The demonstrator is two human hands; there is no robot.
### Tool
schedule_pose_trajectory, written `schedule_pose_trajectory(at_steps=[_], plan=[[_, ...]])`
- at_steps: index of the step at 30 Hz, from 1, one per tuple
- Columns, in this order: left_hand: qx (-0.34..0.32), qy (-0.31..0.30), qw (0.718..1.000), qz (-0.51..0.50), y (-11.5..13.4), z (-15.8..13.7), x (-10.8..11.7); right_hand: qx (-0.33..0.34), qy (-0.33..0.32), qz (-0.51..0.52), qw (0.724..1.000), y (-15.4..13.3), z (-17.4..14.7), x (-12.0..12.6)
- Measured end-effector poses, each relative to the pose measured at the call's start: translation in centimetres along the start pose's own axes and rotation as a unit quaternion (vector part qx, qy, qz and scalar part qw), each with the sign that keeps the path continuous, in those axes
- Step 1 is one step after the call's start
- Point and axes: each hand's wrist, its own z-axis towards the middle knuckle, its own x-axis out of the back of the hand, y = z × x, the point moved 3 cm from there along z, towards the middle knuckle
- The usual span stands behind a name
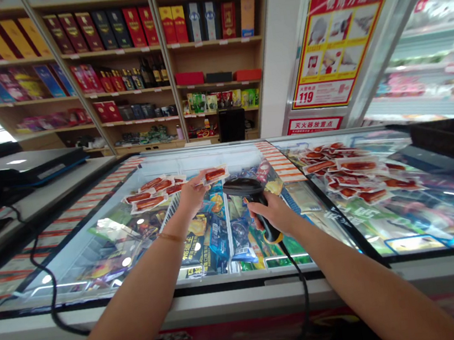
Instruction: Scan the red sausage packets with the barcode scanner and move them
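My left hand [192, 195] pinches a vacuum-packed sausage [215, 174] by its left end, above the glass lid of a chest freezer [107, 247]. In my right hand [274, 211] is a black barcode scanner [245, 186], its fingers wrapped round the handle and the head turned toward the sausage. The two are a short way apart. A cable [296, 264] hangs from the scanner's handle. Left of my left hand lies a small group of packed sausages [148, 204] on the glass. A larger heap of packed sausages [356, 167] rests on the glass at the right.
A checkout counter device [33, 159] stands at the left, with a black cable [37, 256] looping over the freezer edge. Behind are shelves of boxed bottles [108, 29]. A dark crate [453, 143] sits at the far right. Bagged frozen goods [215, 238] show under the glass.
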Motion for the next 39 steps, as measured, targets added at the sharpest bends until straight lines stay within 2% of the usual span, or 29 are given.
schedule_pose_trajectory(at_steps=[8,15,21,25,28,31,34,39], plan=[[0.002,0.013,0.998,0.056,1.0,-0.5,0.1,0.001,-0.006,-0.007,1.0,-0.2,0.0,0.0],[0.019,0.016,0.999,0.034,1.1,-0.5,-0.3,-0.003,0.007,-0.019,1.0,-0.2,0.0,0.1],[0.034,0.055,0.997,0.031,0.9,-0.8,-0.3,-0.016,0.068,-0.01,0.997,-0.7,0.5,1.3],[0.046,0.064,0.996,0.028,1.6,-1.1,-1.7,-0.026,0.127,0.007,0.991,-2.2,0.4,3.5],[0.055,0.059,0.996,0.031,2.9,-0.9,-4.5,-0.01,0.154,-0.011,0.988,-3.4,-0.9,6.6],[0.052,0.028,0.998,0.022,4.7,-0.2,-9.1,0.001,0.204,-0.046,0.978,-3.9,-3.3,11.2],[0.034,-0.029,0.999,-0.024,6.8,0.6,-15.4,-0.007,0.278,-0.031,0.96,-4.0,-6.1,16.5],[-0.013,-0.128,0.99,-0.058,10.0,1.6,-27.4,-0.015,0.382,-0.001,0.924,-4.3,-10.1,24.0]])
